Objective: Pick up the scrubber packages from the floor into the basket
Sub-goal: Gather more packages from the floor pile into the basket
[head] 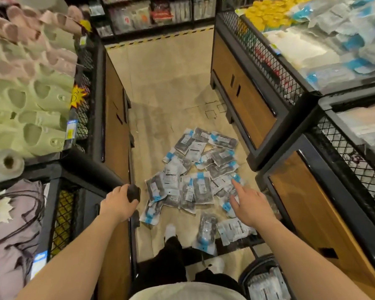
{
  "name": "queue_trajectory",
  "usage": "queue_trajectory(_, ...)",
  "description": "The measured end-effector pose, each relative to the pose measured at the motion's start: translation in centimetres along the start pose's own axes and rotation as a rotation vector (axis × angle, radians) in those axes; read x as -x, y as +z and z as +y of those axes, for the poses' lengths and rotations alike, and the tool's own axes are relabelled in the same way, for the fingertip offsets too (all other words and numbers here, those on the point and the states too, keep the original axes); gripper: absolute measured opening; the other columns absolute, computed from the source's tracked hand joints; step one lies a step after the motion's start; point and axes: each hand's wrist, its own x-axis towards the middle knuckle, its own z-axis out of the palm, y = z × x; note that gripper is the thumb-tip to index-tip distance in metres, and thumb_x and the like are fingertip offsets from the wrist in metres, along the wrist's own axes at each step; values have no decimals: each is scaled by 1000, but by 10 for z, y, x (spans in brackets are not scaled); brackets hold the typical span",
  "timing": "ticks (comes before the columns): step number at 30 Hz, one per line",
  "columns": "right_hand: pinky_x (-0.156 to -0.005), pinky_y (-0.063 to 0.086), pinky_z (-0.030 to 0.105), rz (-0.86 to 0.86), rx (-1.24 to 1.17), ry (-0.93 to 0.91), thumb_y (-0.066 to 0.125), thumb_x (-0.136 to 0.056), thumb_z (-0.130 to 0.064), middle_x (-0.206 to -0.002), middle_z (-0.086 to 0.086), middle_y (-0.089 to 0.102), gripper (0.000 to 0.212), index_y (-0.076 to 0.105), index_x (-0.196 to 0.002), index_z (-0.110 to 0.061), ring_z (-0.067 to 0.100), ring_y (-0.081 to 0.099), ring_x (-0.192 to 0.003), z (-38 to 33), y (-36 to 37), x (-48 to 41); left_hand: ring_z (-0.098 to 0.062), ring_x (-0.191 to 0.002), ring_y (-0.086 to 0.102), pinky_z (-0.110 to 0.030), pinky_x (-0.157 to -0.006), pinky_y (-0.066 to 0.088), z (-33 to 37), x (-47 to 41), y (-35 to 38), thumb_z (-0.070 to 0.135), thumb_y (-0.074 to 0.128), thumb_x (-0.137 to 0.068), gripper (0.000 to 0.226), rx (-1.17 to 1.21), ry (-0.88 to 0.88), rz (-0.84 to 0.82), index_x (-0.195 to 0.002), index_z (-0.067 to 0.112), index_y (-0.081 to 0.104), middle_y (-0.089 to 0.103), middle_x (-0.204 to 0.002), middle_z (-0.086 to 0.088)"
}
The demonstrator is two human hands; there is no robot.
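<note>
Basket (pixel 250 276) holds one; scrubber packages (pixel 195 169) clear, blue-banded, grey inside

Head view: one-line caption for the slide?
Open right hand reaches toward clear-and-blue scrubber packages piled on the aisle floor; left hand grips a dark object.

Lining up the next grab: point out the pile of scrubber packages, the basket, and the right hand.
pile of scrubber packages (pixel 195 172): head view, middle of the heap.
basket (pixel 246 272): head view, dark left rim.
right hand (pixel 250 205): head view, back of the hand.
</note>
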Motion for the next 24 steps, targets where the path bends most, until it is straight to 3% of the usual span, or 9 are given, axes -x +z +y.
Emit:
queue_trajectory(4,-108,34,42,-40,-56,40,25,-102,-45,-138,4,53,59,7,-155,-28,25,48,-125,1,7,-33,-29,-136,40,-50,-111,36,5,-42,-3,44,57,-90,70,-37,16,-74,-150,23,26,36,-153,-5)
queue_trajectory(8,-99,37,40,-56,-61,48,27,-102,-44,-132,2,56,59,8,-155,-26,23,53,-118,-5,21,-71,-29,-135,41,-46,-108,38,28,-101,-3,46,52,-91,66,-93,61,-118,-148,22,30,38,-151,-5)
queue_trajectory(12,-103,35,40,-94,-125,101,27,-102,-43,-131,4,57,60,7,-155,-26,24,51,-119,-12,60,-141,-24,-131,43,-39,-105,39,51,-174,23,46,51,-90,60,-186,94,-159,-143,22,36,43,-145,-1)
queue_trajectory(18,-108,35,40,-161,-269,268,32,-101,-41,-143,7,46,60,13,-154,-24,27,45,-128,-7,160,-274,-21,-138,35,-36,-109,33,63,-301,123,46,45,-92,61,-289,109,-318,-147,23,30,34,-152,1)
queue_trajectory(24,-107,37,42,-230,-273,388,35,-100,-43,-150,11,35,63,6,-154,-31,31,38,-134,33,312,-378,-25,-134,39,-36,-107,33,61,-439,271,40,50,-93,56,-218,104,-358,-143,19,36,41,-146,-4)
